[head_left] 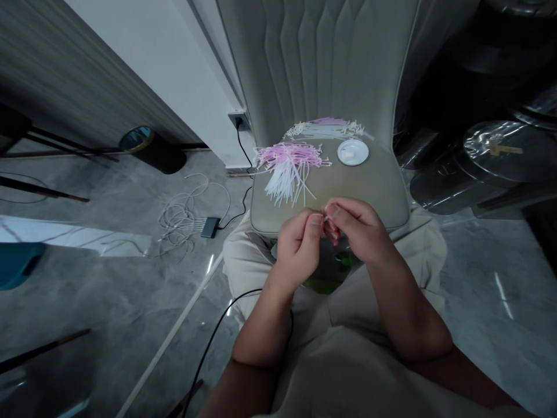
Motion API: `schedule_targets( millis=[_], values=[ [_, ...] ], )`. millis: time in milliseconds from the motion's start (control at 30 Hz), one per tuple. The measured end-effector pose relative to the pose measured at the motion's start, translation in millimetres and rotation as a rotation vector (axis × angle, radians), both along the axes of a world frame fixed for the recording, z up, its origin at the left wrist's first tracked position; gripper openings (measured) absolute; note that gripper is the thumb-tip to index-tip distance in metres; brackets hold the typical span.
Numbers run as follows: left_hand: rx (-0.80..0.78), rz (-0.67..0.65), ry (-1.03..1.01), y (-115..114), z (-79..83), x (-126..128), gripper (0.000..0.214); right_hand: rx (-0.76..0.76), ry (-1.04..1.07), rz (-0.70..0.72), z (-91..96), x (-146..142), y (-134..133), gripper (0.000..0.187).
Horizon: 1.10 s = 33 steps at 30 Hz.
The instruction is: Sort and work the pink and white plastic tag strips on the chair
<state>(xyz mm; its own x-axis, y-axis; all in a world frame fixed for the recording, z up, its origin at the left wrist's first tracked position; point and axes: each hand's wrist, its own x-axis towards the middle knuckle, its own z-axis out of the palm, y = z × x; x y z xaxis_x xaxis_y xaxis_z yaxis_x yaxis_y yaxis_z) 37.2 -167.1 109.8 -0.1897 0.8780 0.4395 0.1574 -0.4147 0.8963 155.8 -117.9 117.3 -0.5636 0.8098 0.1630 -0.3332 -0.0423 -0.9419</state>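
My left hand (301, 239) and my right hand (354, 225) meet in a pinch over the front edge of the grey chair seat (369, 200). Between the fingertips shows a tiny pale bit, mostly hidden, whose kind I cannot make out. Beyond my hands on the seat lies a fanned pile of thin white sticks (282, 184). Pink sticks (291, 154) with small pale ends lie across its top. Farther back is another bundle of white and pink sticks (326, 128). A small white dish (353, 152) at its right holds a white lump.
The padded chair back (322, 58) rises behind the seat. To the left are a wall socket (239, 121), a black charging hub (210, 227) with coiled white cables (183, 217), and a dark bin (152, 150). Shiny wrapped round objects (452, 180) stand to the right.
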Motion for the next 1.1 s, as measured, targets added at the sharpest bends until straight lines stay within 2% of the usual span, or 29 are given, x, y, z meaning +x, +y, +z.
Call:
schedule_targets(
  millis=[800, 1100],
  values=[
    [-0.032, 0.057, -0.018, -0.6, -2.8, 6.1, 0.041, 0.136, -0.147, -0.058, 7.2, 1.4, -3.8, 0.034],
    [-0.047, 0.045, -0.106, -1.2, -3.1, 7.7, 0.041, 0.009, -0.013, -0.038, 1.8, -2.3, -4.1, 0.038]
  ],
)
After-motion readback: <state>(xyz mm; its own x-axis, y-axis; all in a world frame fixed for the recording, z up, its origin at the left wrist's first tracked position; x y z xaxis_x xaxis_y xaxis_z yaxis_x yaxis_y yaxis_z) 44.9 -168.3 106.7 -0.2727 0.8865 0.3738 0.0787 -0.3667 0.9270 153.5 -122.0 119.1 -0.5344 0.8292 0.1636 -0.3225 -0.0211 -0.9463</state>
